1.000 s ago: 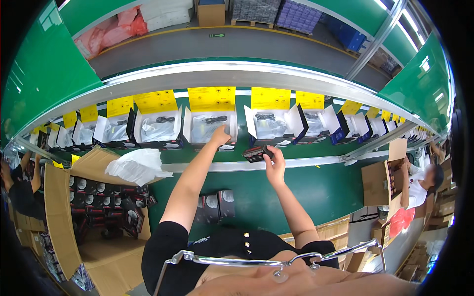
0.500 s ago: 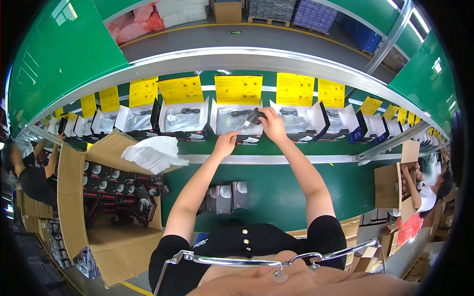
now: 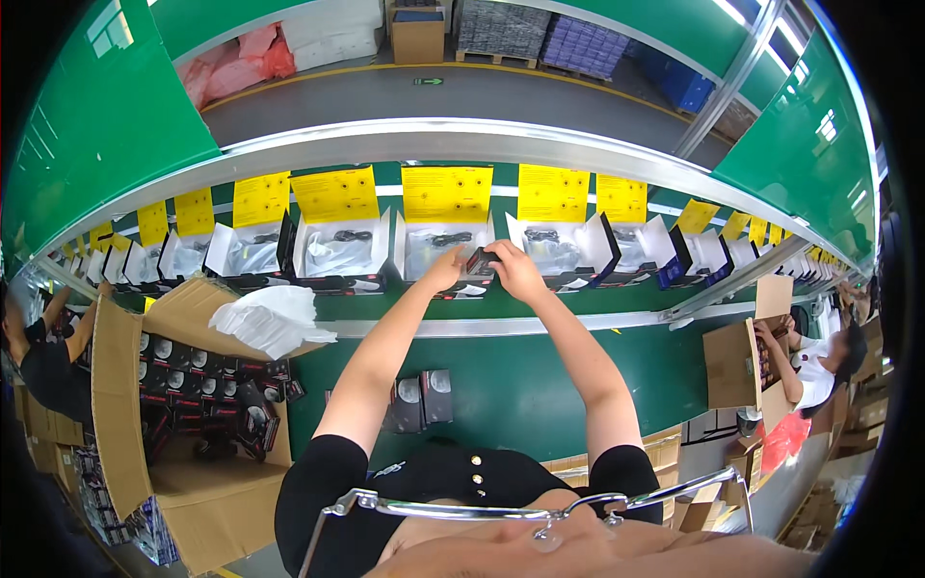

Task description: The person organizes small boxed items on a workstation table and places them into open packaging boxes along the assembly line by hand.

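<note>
Head view: left hand (image 3: pixel 446 268) and right hand (image 3: pixel 514 270) together grip a small black device (image 3: pixel 479 260) over an open white box (image 3: pixel 441 249) on the green conveyor (image 3: pixel 540 376).

A large open cardboard carton (image 3: pixel 125 405) packed with dark boxed goods stands at left, a stack of white plastic bags (image 3: pixel 273 320) on its flap. Yellow sheets (image 3: pixel 446 193) line the green surface (image 3: pixel 511 385). At right, a co-worker (image 3: pixel 814 361) reaches into another cardboard box (image 3: pixel 729 366).
</note>
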A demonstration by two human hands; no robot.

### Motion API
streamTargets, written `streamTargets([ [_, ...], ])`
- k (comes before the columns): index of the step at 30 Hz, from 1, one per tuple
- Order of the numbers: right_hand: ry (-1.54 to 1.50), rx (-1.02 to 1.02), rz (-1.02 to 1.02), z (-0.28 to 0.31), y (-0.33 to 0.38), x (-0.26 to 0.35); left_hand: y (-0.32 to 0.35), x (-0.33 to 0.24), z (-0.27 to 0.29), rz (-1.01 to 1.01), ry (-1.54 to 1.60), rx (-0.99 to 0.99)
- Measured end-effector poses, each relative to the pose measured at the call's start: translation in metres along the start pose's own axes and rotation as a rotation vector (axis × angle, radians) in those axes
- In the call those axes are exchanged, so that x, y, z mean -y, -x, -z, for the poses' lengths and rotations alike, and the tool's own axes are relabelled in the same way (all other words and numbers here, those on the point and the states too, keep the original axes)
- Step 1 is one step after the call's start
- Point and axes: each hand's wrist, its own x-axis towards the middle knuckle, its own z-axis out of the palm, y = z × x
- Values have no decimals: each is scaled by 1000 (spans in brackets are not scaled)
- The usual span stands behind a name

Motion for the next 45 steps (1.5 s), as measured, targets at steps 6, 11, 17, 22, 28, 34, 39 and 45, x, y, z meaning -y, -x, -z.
streamTargets([
  [6,340,344,-134,-47,-7,-15,91,4,50,-183,-103,-322],
  [11,756,294,-90,-52,-7,-31,190,-22,25,-73,-9,-245],
  [17,870,682,-305,-73,11,-27,284,-59,23,-181,-357,-386],
  [22,886,551,-478,-47,-8,2,281,-67,32,-256,-267,-664],
  [28,-135,417,-29,-32,88,161,336,-91,56,-116,-228,-781],
  [34,273,365,231,-74,191,195,382,-101,40,-90,-586,-31],
  [39,111,404,322,-26,170,178,376,-104,32,-19,-719,70],
  [45,-166,-2,-70,8,17,151,372,-114,37,22,-746,94],
])
